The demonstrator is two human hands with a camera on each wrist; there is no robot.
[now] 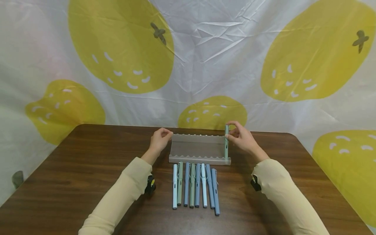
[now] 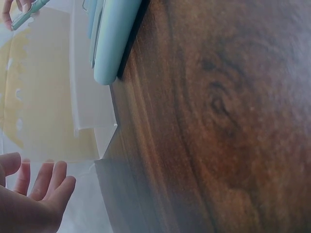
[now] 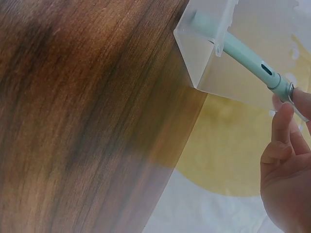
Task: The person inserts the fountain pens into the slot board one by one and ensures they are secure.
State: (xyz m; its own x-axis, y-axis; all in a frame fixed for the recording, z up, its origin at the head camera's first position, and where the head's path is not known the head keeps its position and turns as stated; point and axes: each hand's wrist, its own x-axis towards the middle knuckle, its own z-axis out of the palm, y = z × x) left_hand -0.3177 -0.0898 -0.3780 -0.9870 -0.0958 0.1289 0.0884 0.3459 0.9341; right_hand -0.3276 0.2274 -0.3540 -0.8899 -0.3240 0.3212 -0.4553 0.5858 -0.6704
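So your table (image 1: pixel 102 156) is dark brown wood-grain with rounded far corners, and right behind it hangs a white cloth (image 1: pixel 202 71) printed with big yellow fruit (image 1: pixel 126 42), pretty creased up top in the middle. The clear rack (image 1: pixel 196 148) sits toward the table's far edge, your left hand (image 1: pixel 158 140) pinching its upper left corner. Your right hand (image 1: pixel 242 138) has the pale green pen (image 1: pixel 226 147) between thumb and fingers, lower end in the rack's rightmost spot. Eight blue and green pens (image 1: pixel 192 186) lie side by side on the wood, nearer you.
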